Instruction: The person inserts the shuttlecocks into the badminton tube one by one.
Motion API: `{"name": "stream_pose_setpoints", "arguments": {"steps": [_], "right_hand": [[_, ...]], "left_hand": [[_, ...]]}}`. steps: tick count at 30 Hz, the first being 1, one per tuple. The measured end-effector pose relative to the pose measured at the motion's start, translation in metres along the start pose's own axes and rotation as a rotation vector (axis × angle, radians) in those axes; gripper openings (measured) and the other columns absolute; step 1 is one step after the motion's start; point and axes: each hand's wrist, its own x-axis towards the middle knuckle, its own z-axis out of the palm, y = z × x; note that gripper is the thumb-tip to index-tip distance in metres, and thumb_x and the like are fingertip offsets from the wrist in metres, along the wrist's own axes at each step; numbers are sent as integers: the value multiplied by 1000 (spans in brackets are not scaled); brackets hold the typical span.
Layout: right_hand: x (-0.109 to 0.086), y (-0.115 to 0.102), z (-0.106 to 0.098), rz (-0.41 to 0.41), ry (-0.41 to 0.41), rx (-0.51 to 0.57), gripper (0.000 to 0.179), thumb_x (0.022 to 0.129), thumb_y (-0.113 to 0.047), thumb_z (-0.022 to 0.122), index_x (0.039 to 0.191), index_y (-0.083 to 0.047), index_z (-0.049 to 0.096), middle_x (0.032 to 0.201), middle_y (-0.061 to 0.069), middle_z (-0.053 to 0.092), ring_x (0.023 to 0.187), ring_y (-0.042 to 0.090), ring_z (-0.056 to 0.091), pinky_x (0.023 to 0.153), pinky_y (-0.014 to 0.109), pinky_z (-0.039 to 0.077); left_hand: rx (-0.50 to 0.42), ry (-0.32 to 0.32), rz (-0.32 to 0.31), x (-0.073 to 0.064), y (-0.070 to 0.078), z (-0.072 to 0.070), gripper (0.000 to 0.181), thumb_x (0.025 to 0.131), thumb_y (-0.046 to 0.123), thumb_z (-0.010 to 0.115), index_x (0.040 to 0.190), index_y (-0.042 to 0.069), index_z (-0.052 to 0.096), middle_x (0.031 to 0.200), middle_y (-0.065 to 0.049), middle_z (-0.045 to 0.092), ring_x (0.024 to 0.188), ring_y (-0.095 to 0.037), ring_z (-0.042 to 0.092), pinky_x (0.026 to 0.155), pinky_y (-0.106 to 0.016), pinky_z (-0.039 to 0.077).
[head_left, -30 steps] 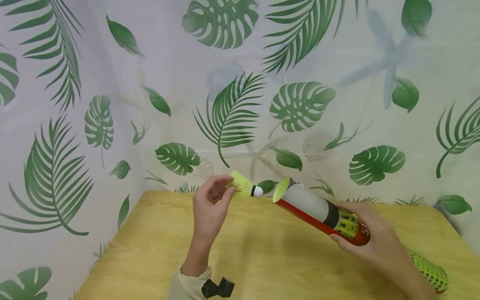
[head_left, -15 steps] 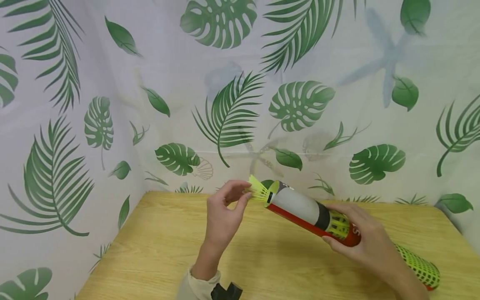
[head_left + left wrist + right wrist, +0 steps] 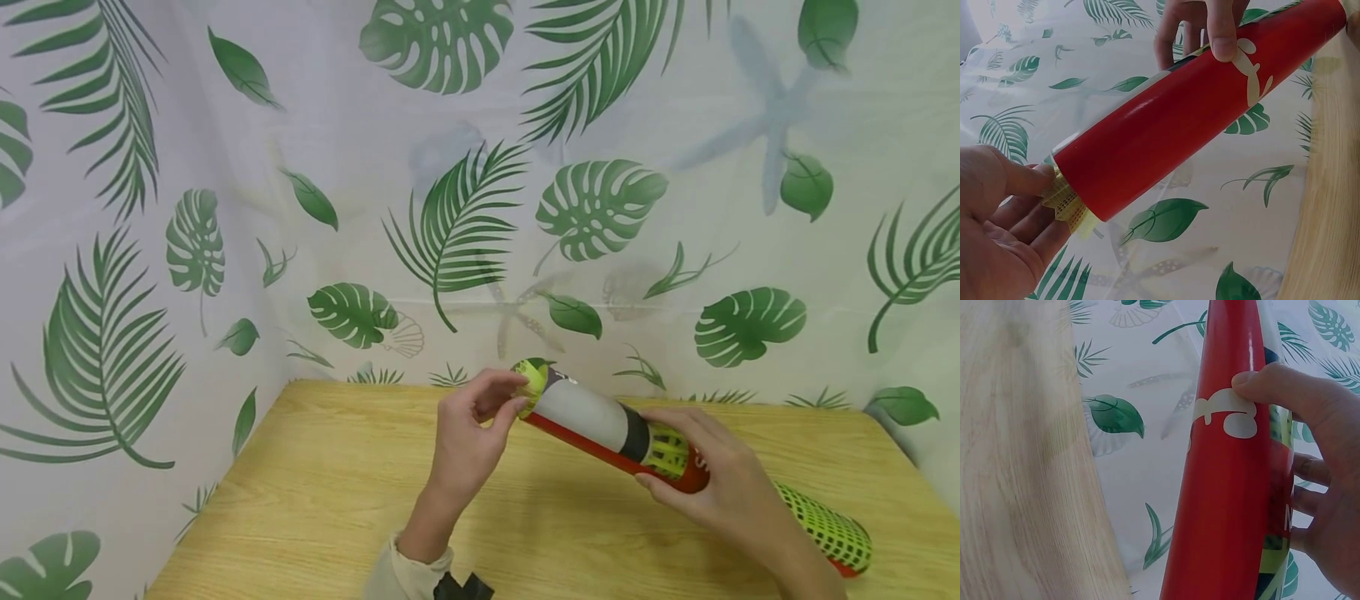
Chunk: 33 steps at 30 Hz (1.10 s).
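Note:
My right hand (image 3: 716, 471) grips a red and grey shuttlecock tube (image 3: 588, 417) near its lower end, thumb on the red side. The tube is held tilted above the table, its mouth raised toward the left. At that mouth my left hand (image 3: 472, 429) pinches the skirt of a yellow shuttlecock (image 3: 1065, 200) between thumb and fingers. The shuttlecock's white cork and most of its skirt are hidden inside the tube; only the skirt's rim sticks out. Yellow-green netting shows through a window near the tube's lower end.
A yellow-green mesh cylinder with a red end (image 3: 828, 529) lies on the table at the right, partly behind my right forearm. The wooden table (image 3: 300, 500) meets a leaf-printed cloth (image 3: 450, 108) along its back and left side.
My left hand has moved right with the shuttlecock, which has gone from outside the tube to mostly inside its mouth. The tube and right hand have shifted slightly left.

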Motion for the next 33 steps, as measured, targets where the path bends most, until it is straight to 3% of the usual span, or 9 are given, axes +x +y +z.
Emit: {"name": "stream_pose_setpoints", "arguments": {"steps": [12,20,23,26,30,33], "right_hand": [[-2,-3,-1,-6,-7,-9,76,68,-16,97,135,-22,63,127,-1,63,100,13,57,70,30,57],[-5,-4,-1,-21,-4,-21,74,66,-15,97,133,-20,64,125,-2,63,99,13,57,70,29,57],[-5,-5,-2,-23,-13,-29,73,67,-15,97,132,-20,65,124,-1,63,99,14,57,70,30,57],[-6,-7,-3,-19,-20,-40,72,67,-15,96,131,-20,65,124,1,63,99,15,57,70,32,57],[-8,-8,-3,-12,-20,-48,72,67,-15,96,131,-20,65,124,1,64,98,16,57,70,32,58],[-8,-9,-3,-17,-17,-47,71,67,-15,96,130,-20,65,123,1,64,97,15,57,70,32,57]], "left_hand": [[-62,-94,-9,-8,-1,1,20,97,3,71,116,5,69,104,-10,75,95,-21,75,86,-33,60],[-26,-214,-18,-7,-2,-2,22,100,1,64,122,8,65,104,-11,77,97,-18,74,84,-31,60],[-14,-258,-20,-7,-2,-2,28,101,2,63,128,10,62,104,-11,77,88,-12,73,80,-25,58],[-2,-297,-7,-8,-3,0,31,104,2,58,133,11,60,96,-10,77,60,-3,56,61,-20,46],[6,-318,4,-10,-3,2,30,106,5,53,135,12,58,89,-8,76,46,-2,27,48,-22,27],[7,-331,-3,-12,-3,2,30,107,7,50,135,13,58,78,-3,73,42,-1,25,44,-21,23]]}}
